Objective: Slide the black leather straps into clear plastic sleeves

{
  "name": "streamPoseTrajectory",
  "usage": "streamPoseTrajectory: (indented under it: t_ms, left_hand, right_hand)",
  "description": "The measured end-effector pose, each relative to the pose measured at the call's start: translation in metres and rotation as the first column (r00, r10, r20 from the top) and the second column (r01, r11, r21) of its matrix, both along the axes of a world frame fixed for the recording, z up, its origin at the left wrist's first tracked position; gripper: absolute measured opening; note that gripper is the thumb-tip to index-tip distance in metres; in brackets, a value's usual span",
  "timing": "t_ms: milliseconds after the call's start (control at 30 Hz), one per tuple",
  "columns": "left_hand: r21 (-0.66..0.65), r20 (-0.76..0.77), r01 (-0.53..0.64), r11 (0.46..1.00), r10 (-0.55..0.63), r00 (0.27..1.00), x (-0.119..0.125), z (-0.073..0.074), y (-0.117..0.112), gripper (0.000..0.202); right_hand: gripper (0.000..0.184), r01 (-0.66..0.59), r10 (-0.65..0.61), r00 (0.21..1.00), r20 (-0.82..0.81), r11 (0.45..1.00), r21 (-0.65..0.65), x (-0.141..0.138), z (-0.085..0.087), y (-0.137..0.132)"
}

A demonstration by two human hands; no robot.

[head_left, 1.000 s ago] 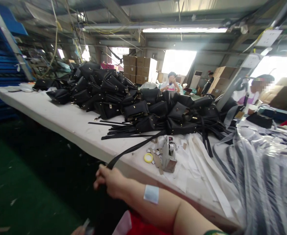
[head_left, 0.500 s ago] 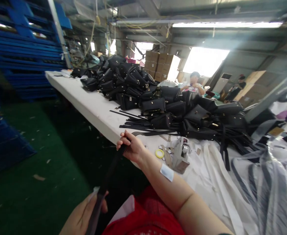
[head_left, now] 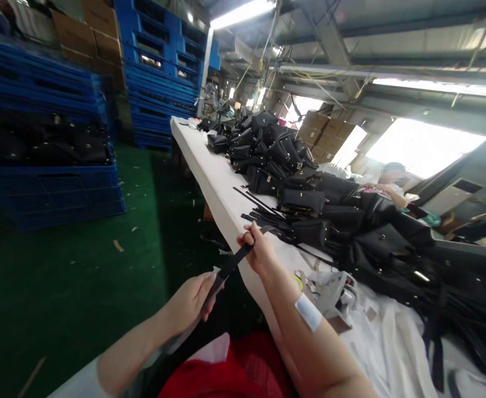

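A long black strap (head_left: 231, 266) runs between both my hands, just off the near edge of the white table (head_left: 209, 171). My right hand (head_left: 258, 250) pinches its upper part at the table edge. My left hand (head_left: 193, 301) is closed on its lower part, with a small pale tag at the fingertips. A white patch is stuck on my right forearm. More loose black straps (head_left: 259, 207) lie on the table just beyond my right hand, beside a long heap of black handbags (head_left: 309, 182).
Blue pallets (head_left: 43, 138) and blue crates (head_left: 160, 77) stand to the left across a green floor (head_left: 81, 260). A grey tool and a yellow tape roll (head_left: 297, 283) lie by my right forearm. White cloth (head_left: 392, 342) covers the near table. A person sits behind the bags; cardboard boxes (head_left: 325, 130) are stacked beyond.
My view has swung left. My right hand drew the strap off the table toward me, and my left hand rose and took hold of its lower part.
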State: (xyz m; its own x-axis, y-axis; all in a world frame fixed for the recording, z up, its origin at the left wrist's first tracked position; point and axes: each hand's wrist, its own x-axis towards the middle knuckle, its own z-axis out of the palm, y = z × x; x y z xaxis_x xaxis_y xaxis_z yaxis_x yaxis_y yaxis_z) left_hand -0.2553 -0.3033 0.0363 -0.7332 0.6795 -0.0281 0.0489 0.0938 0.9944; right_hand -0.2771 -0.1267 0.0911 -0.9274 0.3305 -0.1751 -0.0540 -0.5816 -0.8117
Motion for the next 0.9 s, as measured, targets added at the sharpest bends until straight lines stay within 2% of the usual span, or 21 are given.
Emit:
streamPoseTrajectory:
  t_ms: [67, 100, 133, 167, 233, 300, 367, 400, 467, 567, 667, 733, 767, 833, 900]
  left_hand:
    - [0.054, -0.084, -0.058, 0.997, 0.062, 0.995, -0.005, 0.009, 0.006, 0.056]
    - [0.078, -0.119, -0.087, 0.993, 0.095, 0.988, -0.006, 0.013, 0.009, 0.056]
    - [0.091, -0.135, -0.102, 0.991, 0.114, 0.984, -0.006, 0.015, 0.012, 0.056]
    - [0.092, -0.132, -0.103, 0.990, 0.114, 0.985, -0.005, 0.016, 0.014, 0.056]
    - [0.069, -0.075, -0.072, 0.995, 0.077, 0.994, 0.001, 0.012, 0.016, 0.056]
    - [0.047, -0.038, -0.027, 0.999, 0.028, 0.999, 0.008, 0.007, 0.017, 0.057]
    - [0.049, -0.076, -0.007, 0.999, 0.011, 0.997, 0.010, 0.010, 0.019, 0.057]
    - [0.061, -0.116, -0.004, 0.998, 0.011, 0.993, 0.009, 0.017, 0.021, 0.056]
    - [0.106, -0.208, -0.020, 0.994, 0.042, 0.977, 0.002, 0.040, 0.026, 0.053]
    - [0.206, -0.321, -0.039, 0.978, 0.105, 0.941, -0.014, 0.092, 0.037, 0.049]
    - [0.293, -0.416, -0.030, 0.956, 0.156, 0.896, -0.026, 0.140, 0.048, 0.050]
    - [0.340, -0.451, -0.015, 0.940, 0.177, 0.875, -0.029, 0.159, 0.055, 0.053]
    - [0.358, -0.452, -0.002, 0.934, 0.175, 0.874, -0.029, 0.166, 0.058, 0.053]
    - [0.375, -0.445, 0.022, 0.927, 0.159, 0.882, -0.027, 0.174, 0.064, 0.050]
    - [0.370, -0.470, 0.017, 0.929, 0.171, 0.866, -0.025, 0.183, 0.070, 0.047]
  right_hand:
    - [0.032, -0.215, 0.216, 0.976, 0.001, 0.972, 0.093, 0.004, -0.002, -0.016]
    - [0.033, -0.292, 0.293, 0.956, 0.008, 0.950, 0.108, 0.006, -0.001, -0.021]
    - [0.032, -0.314, 0.315, 0.949, 0.005, 0.945, 0.096, 0.005, 0.003, -0.020]
    - [0.030, -0.277, 0.278, 0.961, -0.009, 0.959, 0.063, 0.003, 0.010, -0.013]
    - [0.026, -0.072, 0.071, 0.997, -0.034, 0.996, -0.053, -0.005, 0.033, 0.015]
    - [0.025, 0.055, -0.060, 0.996, -0.059, 0.994, -0.092, -0.013, 0.063, 0.049]
    - [0.025, 0.043, -0.048, 0.992, -0.113, 0.998, -0.041, -0.016, 0.091, 0.069]
    - [0.026, 0.006, -0.004, 0.989, -0.145, 1.000, 0.014, -0.016, 0.102, 0.071]
    - [0.030, -0.066, 0.098, 0.973, -0.210, 0.986, 0.155, -0.012, 0.119, 0.061]
    - [0.036, -0.083, 0.204, 0.933, -0.296, 0.923, 0.375, -0.001, 0.134, 0.026]
    - [0.044, -0.150, 0.335, 0.908, -0.252, 0.820, 0.552, 0.010, 0.148, 0.002]
    - [0.047, -0.208, 0.396, 0.902, -0.173, 0.750, 0.629, 0.013, 0.166, 0.002]
    - [0.047, -0.191, 0.377, 0.910, -0.171, 0.748, 0.636, 0.014, 0.178, 0.006]
    - [0.044, -0.056, 0.248, 0.934, -0.255, 0.811, 0.583, 0.014, 0.209, 0.020]
    - [0.043, 0.082, 0.122, 0.925, -0.359, 0.860, 0.504, 0.015, 0.237, 0.031]
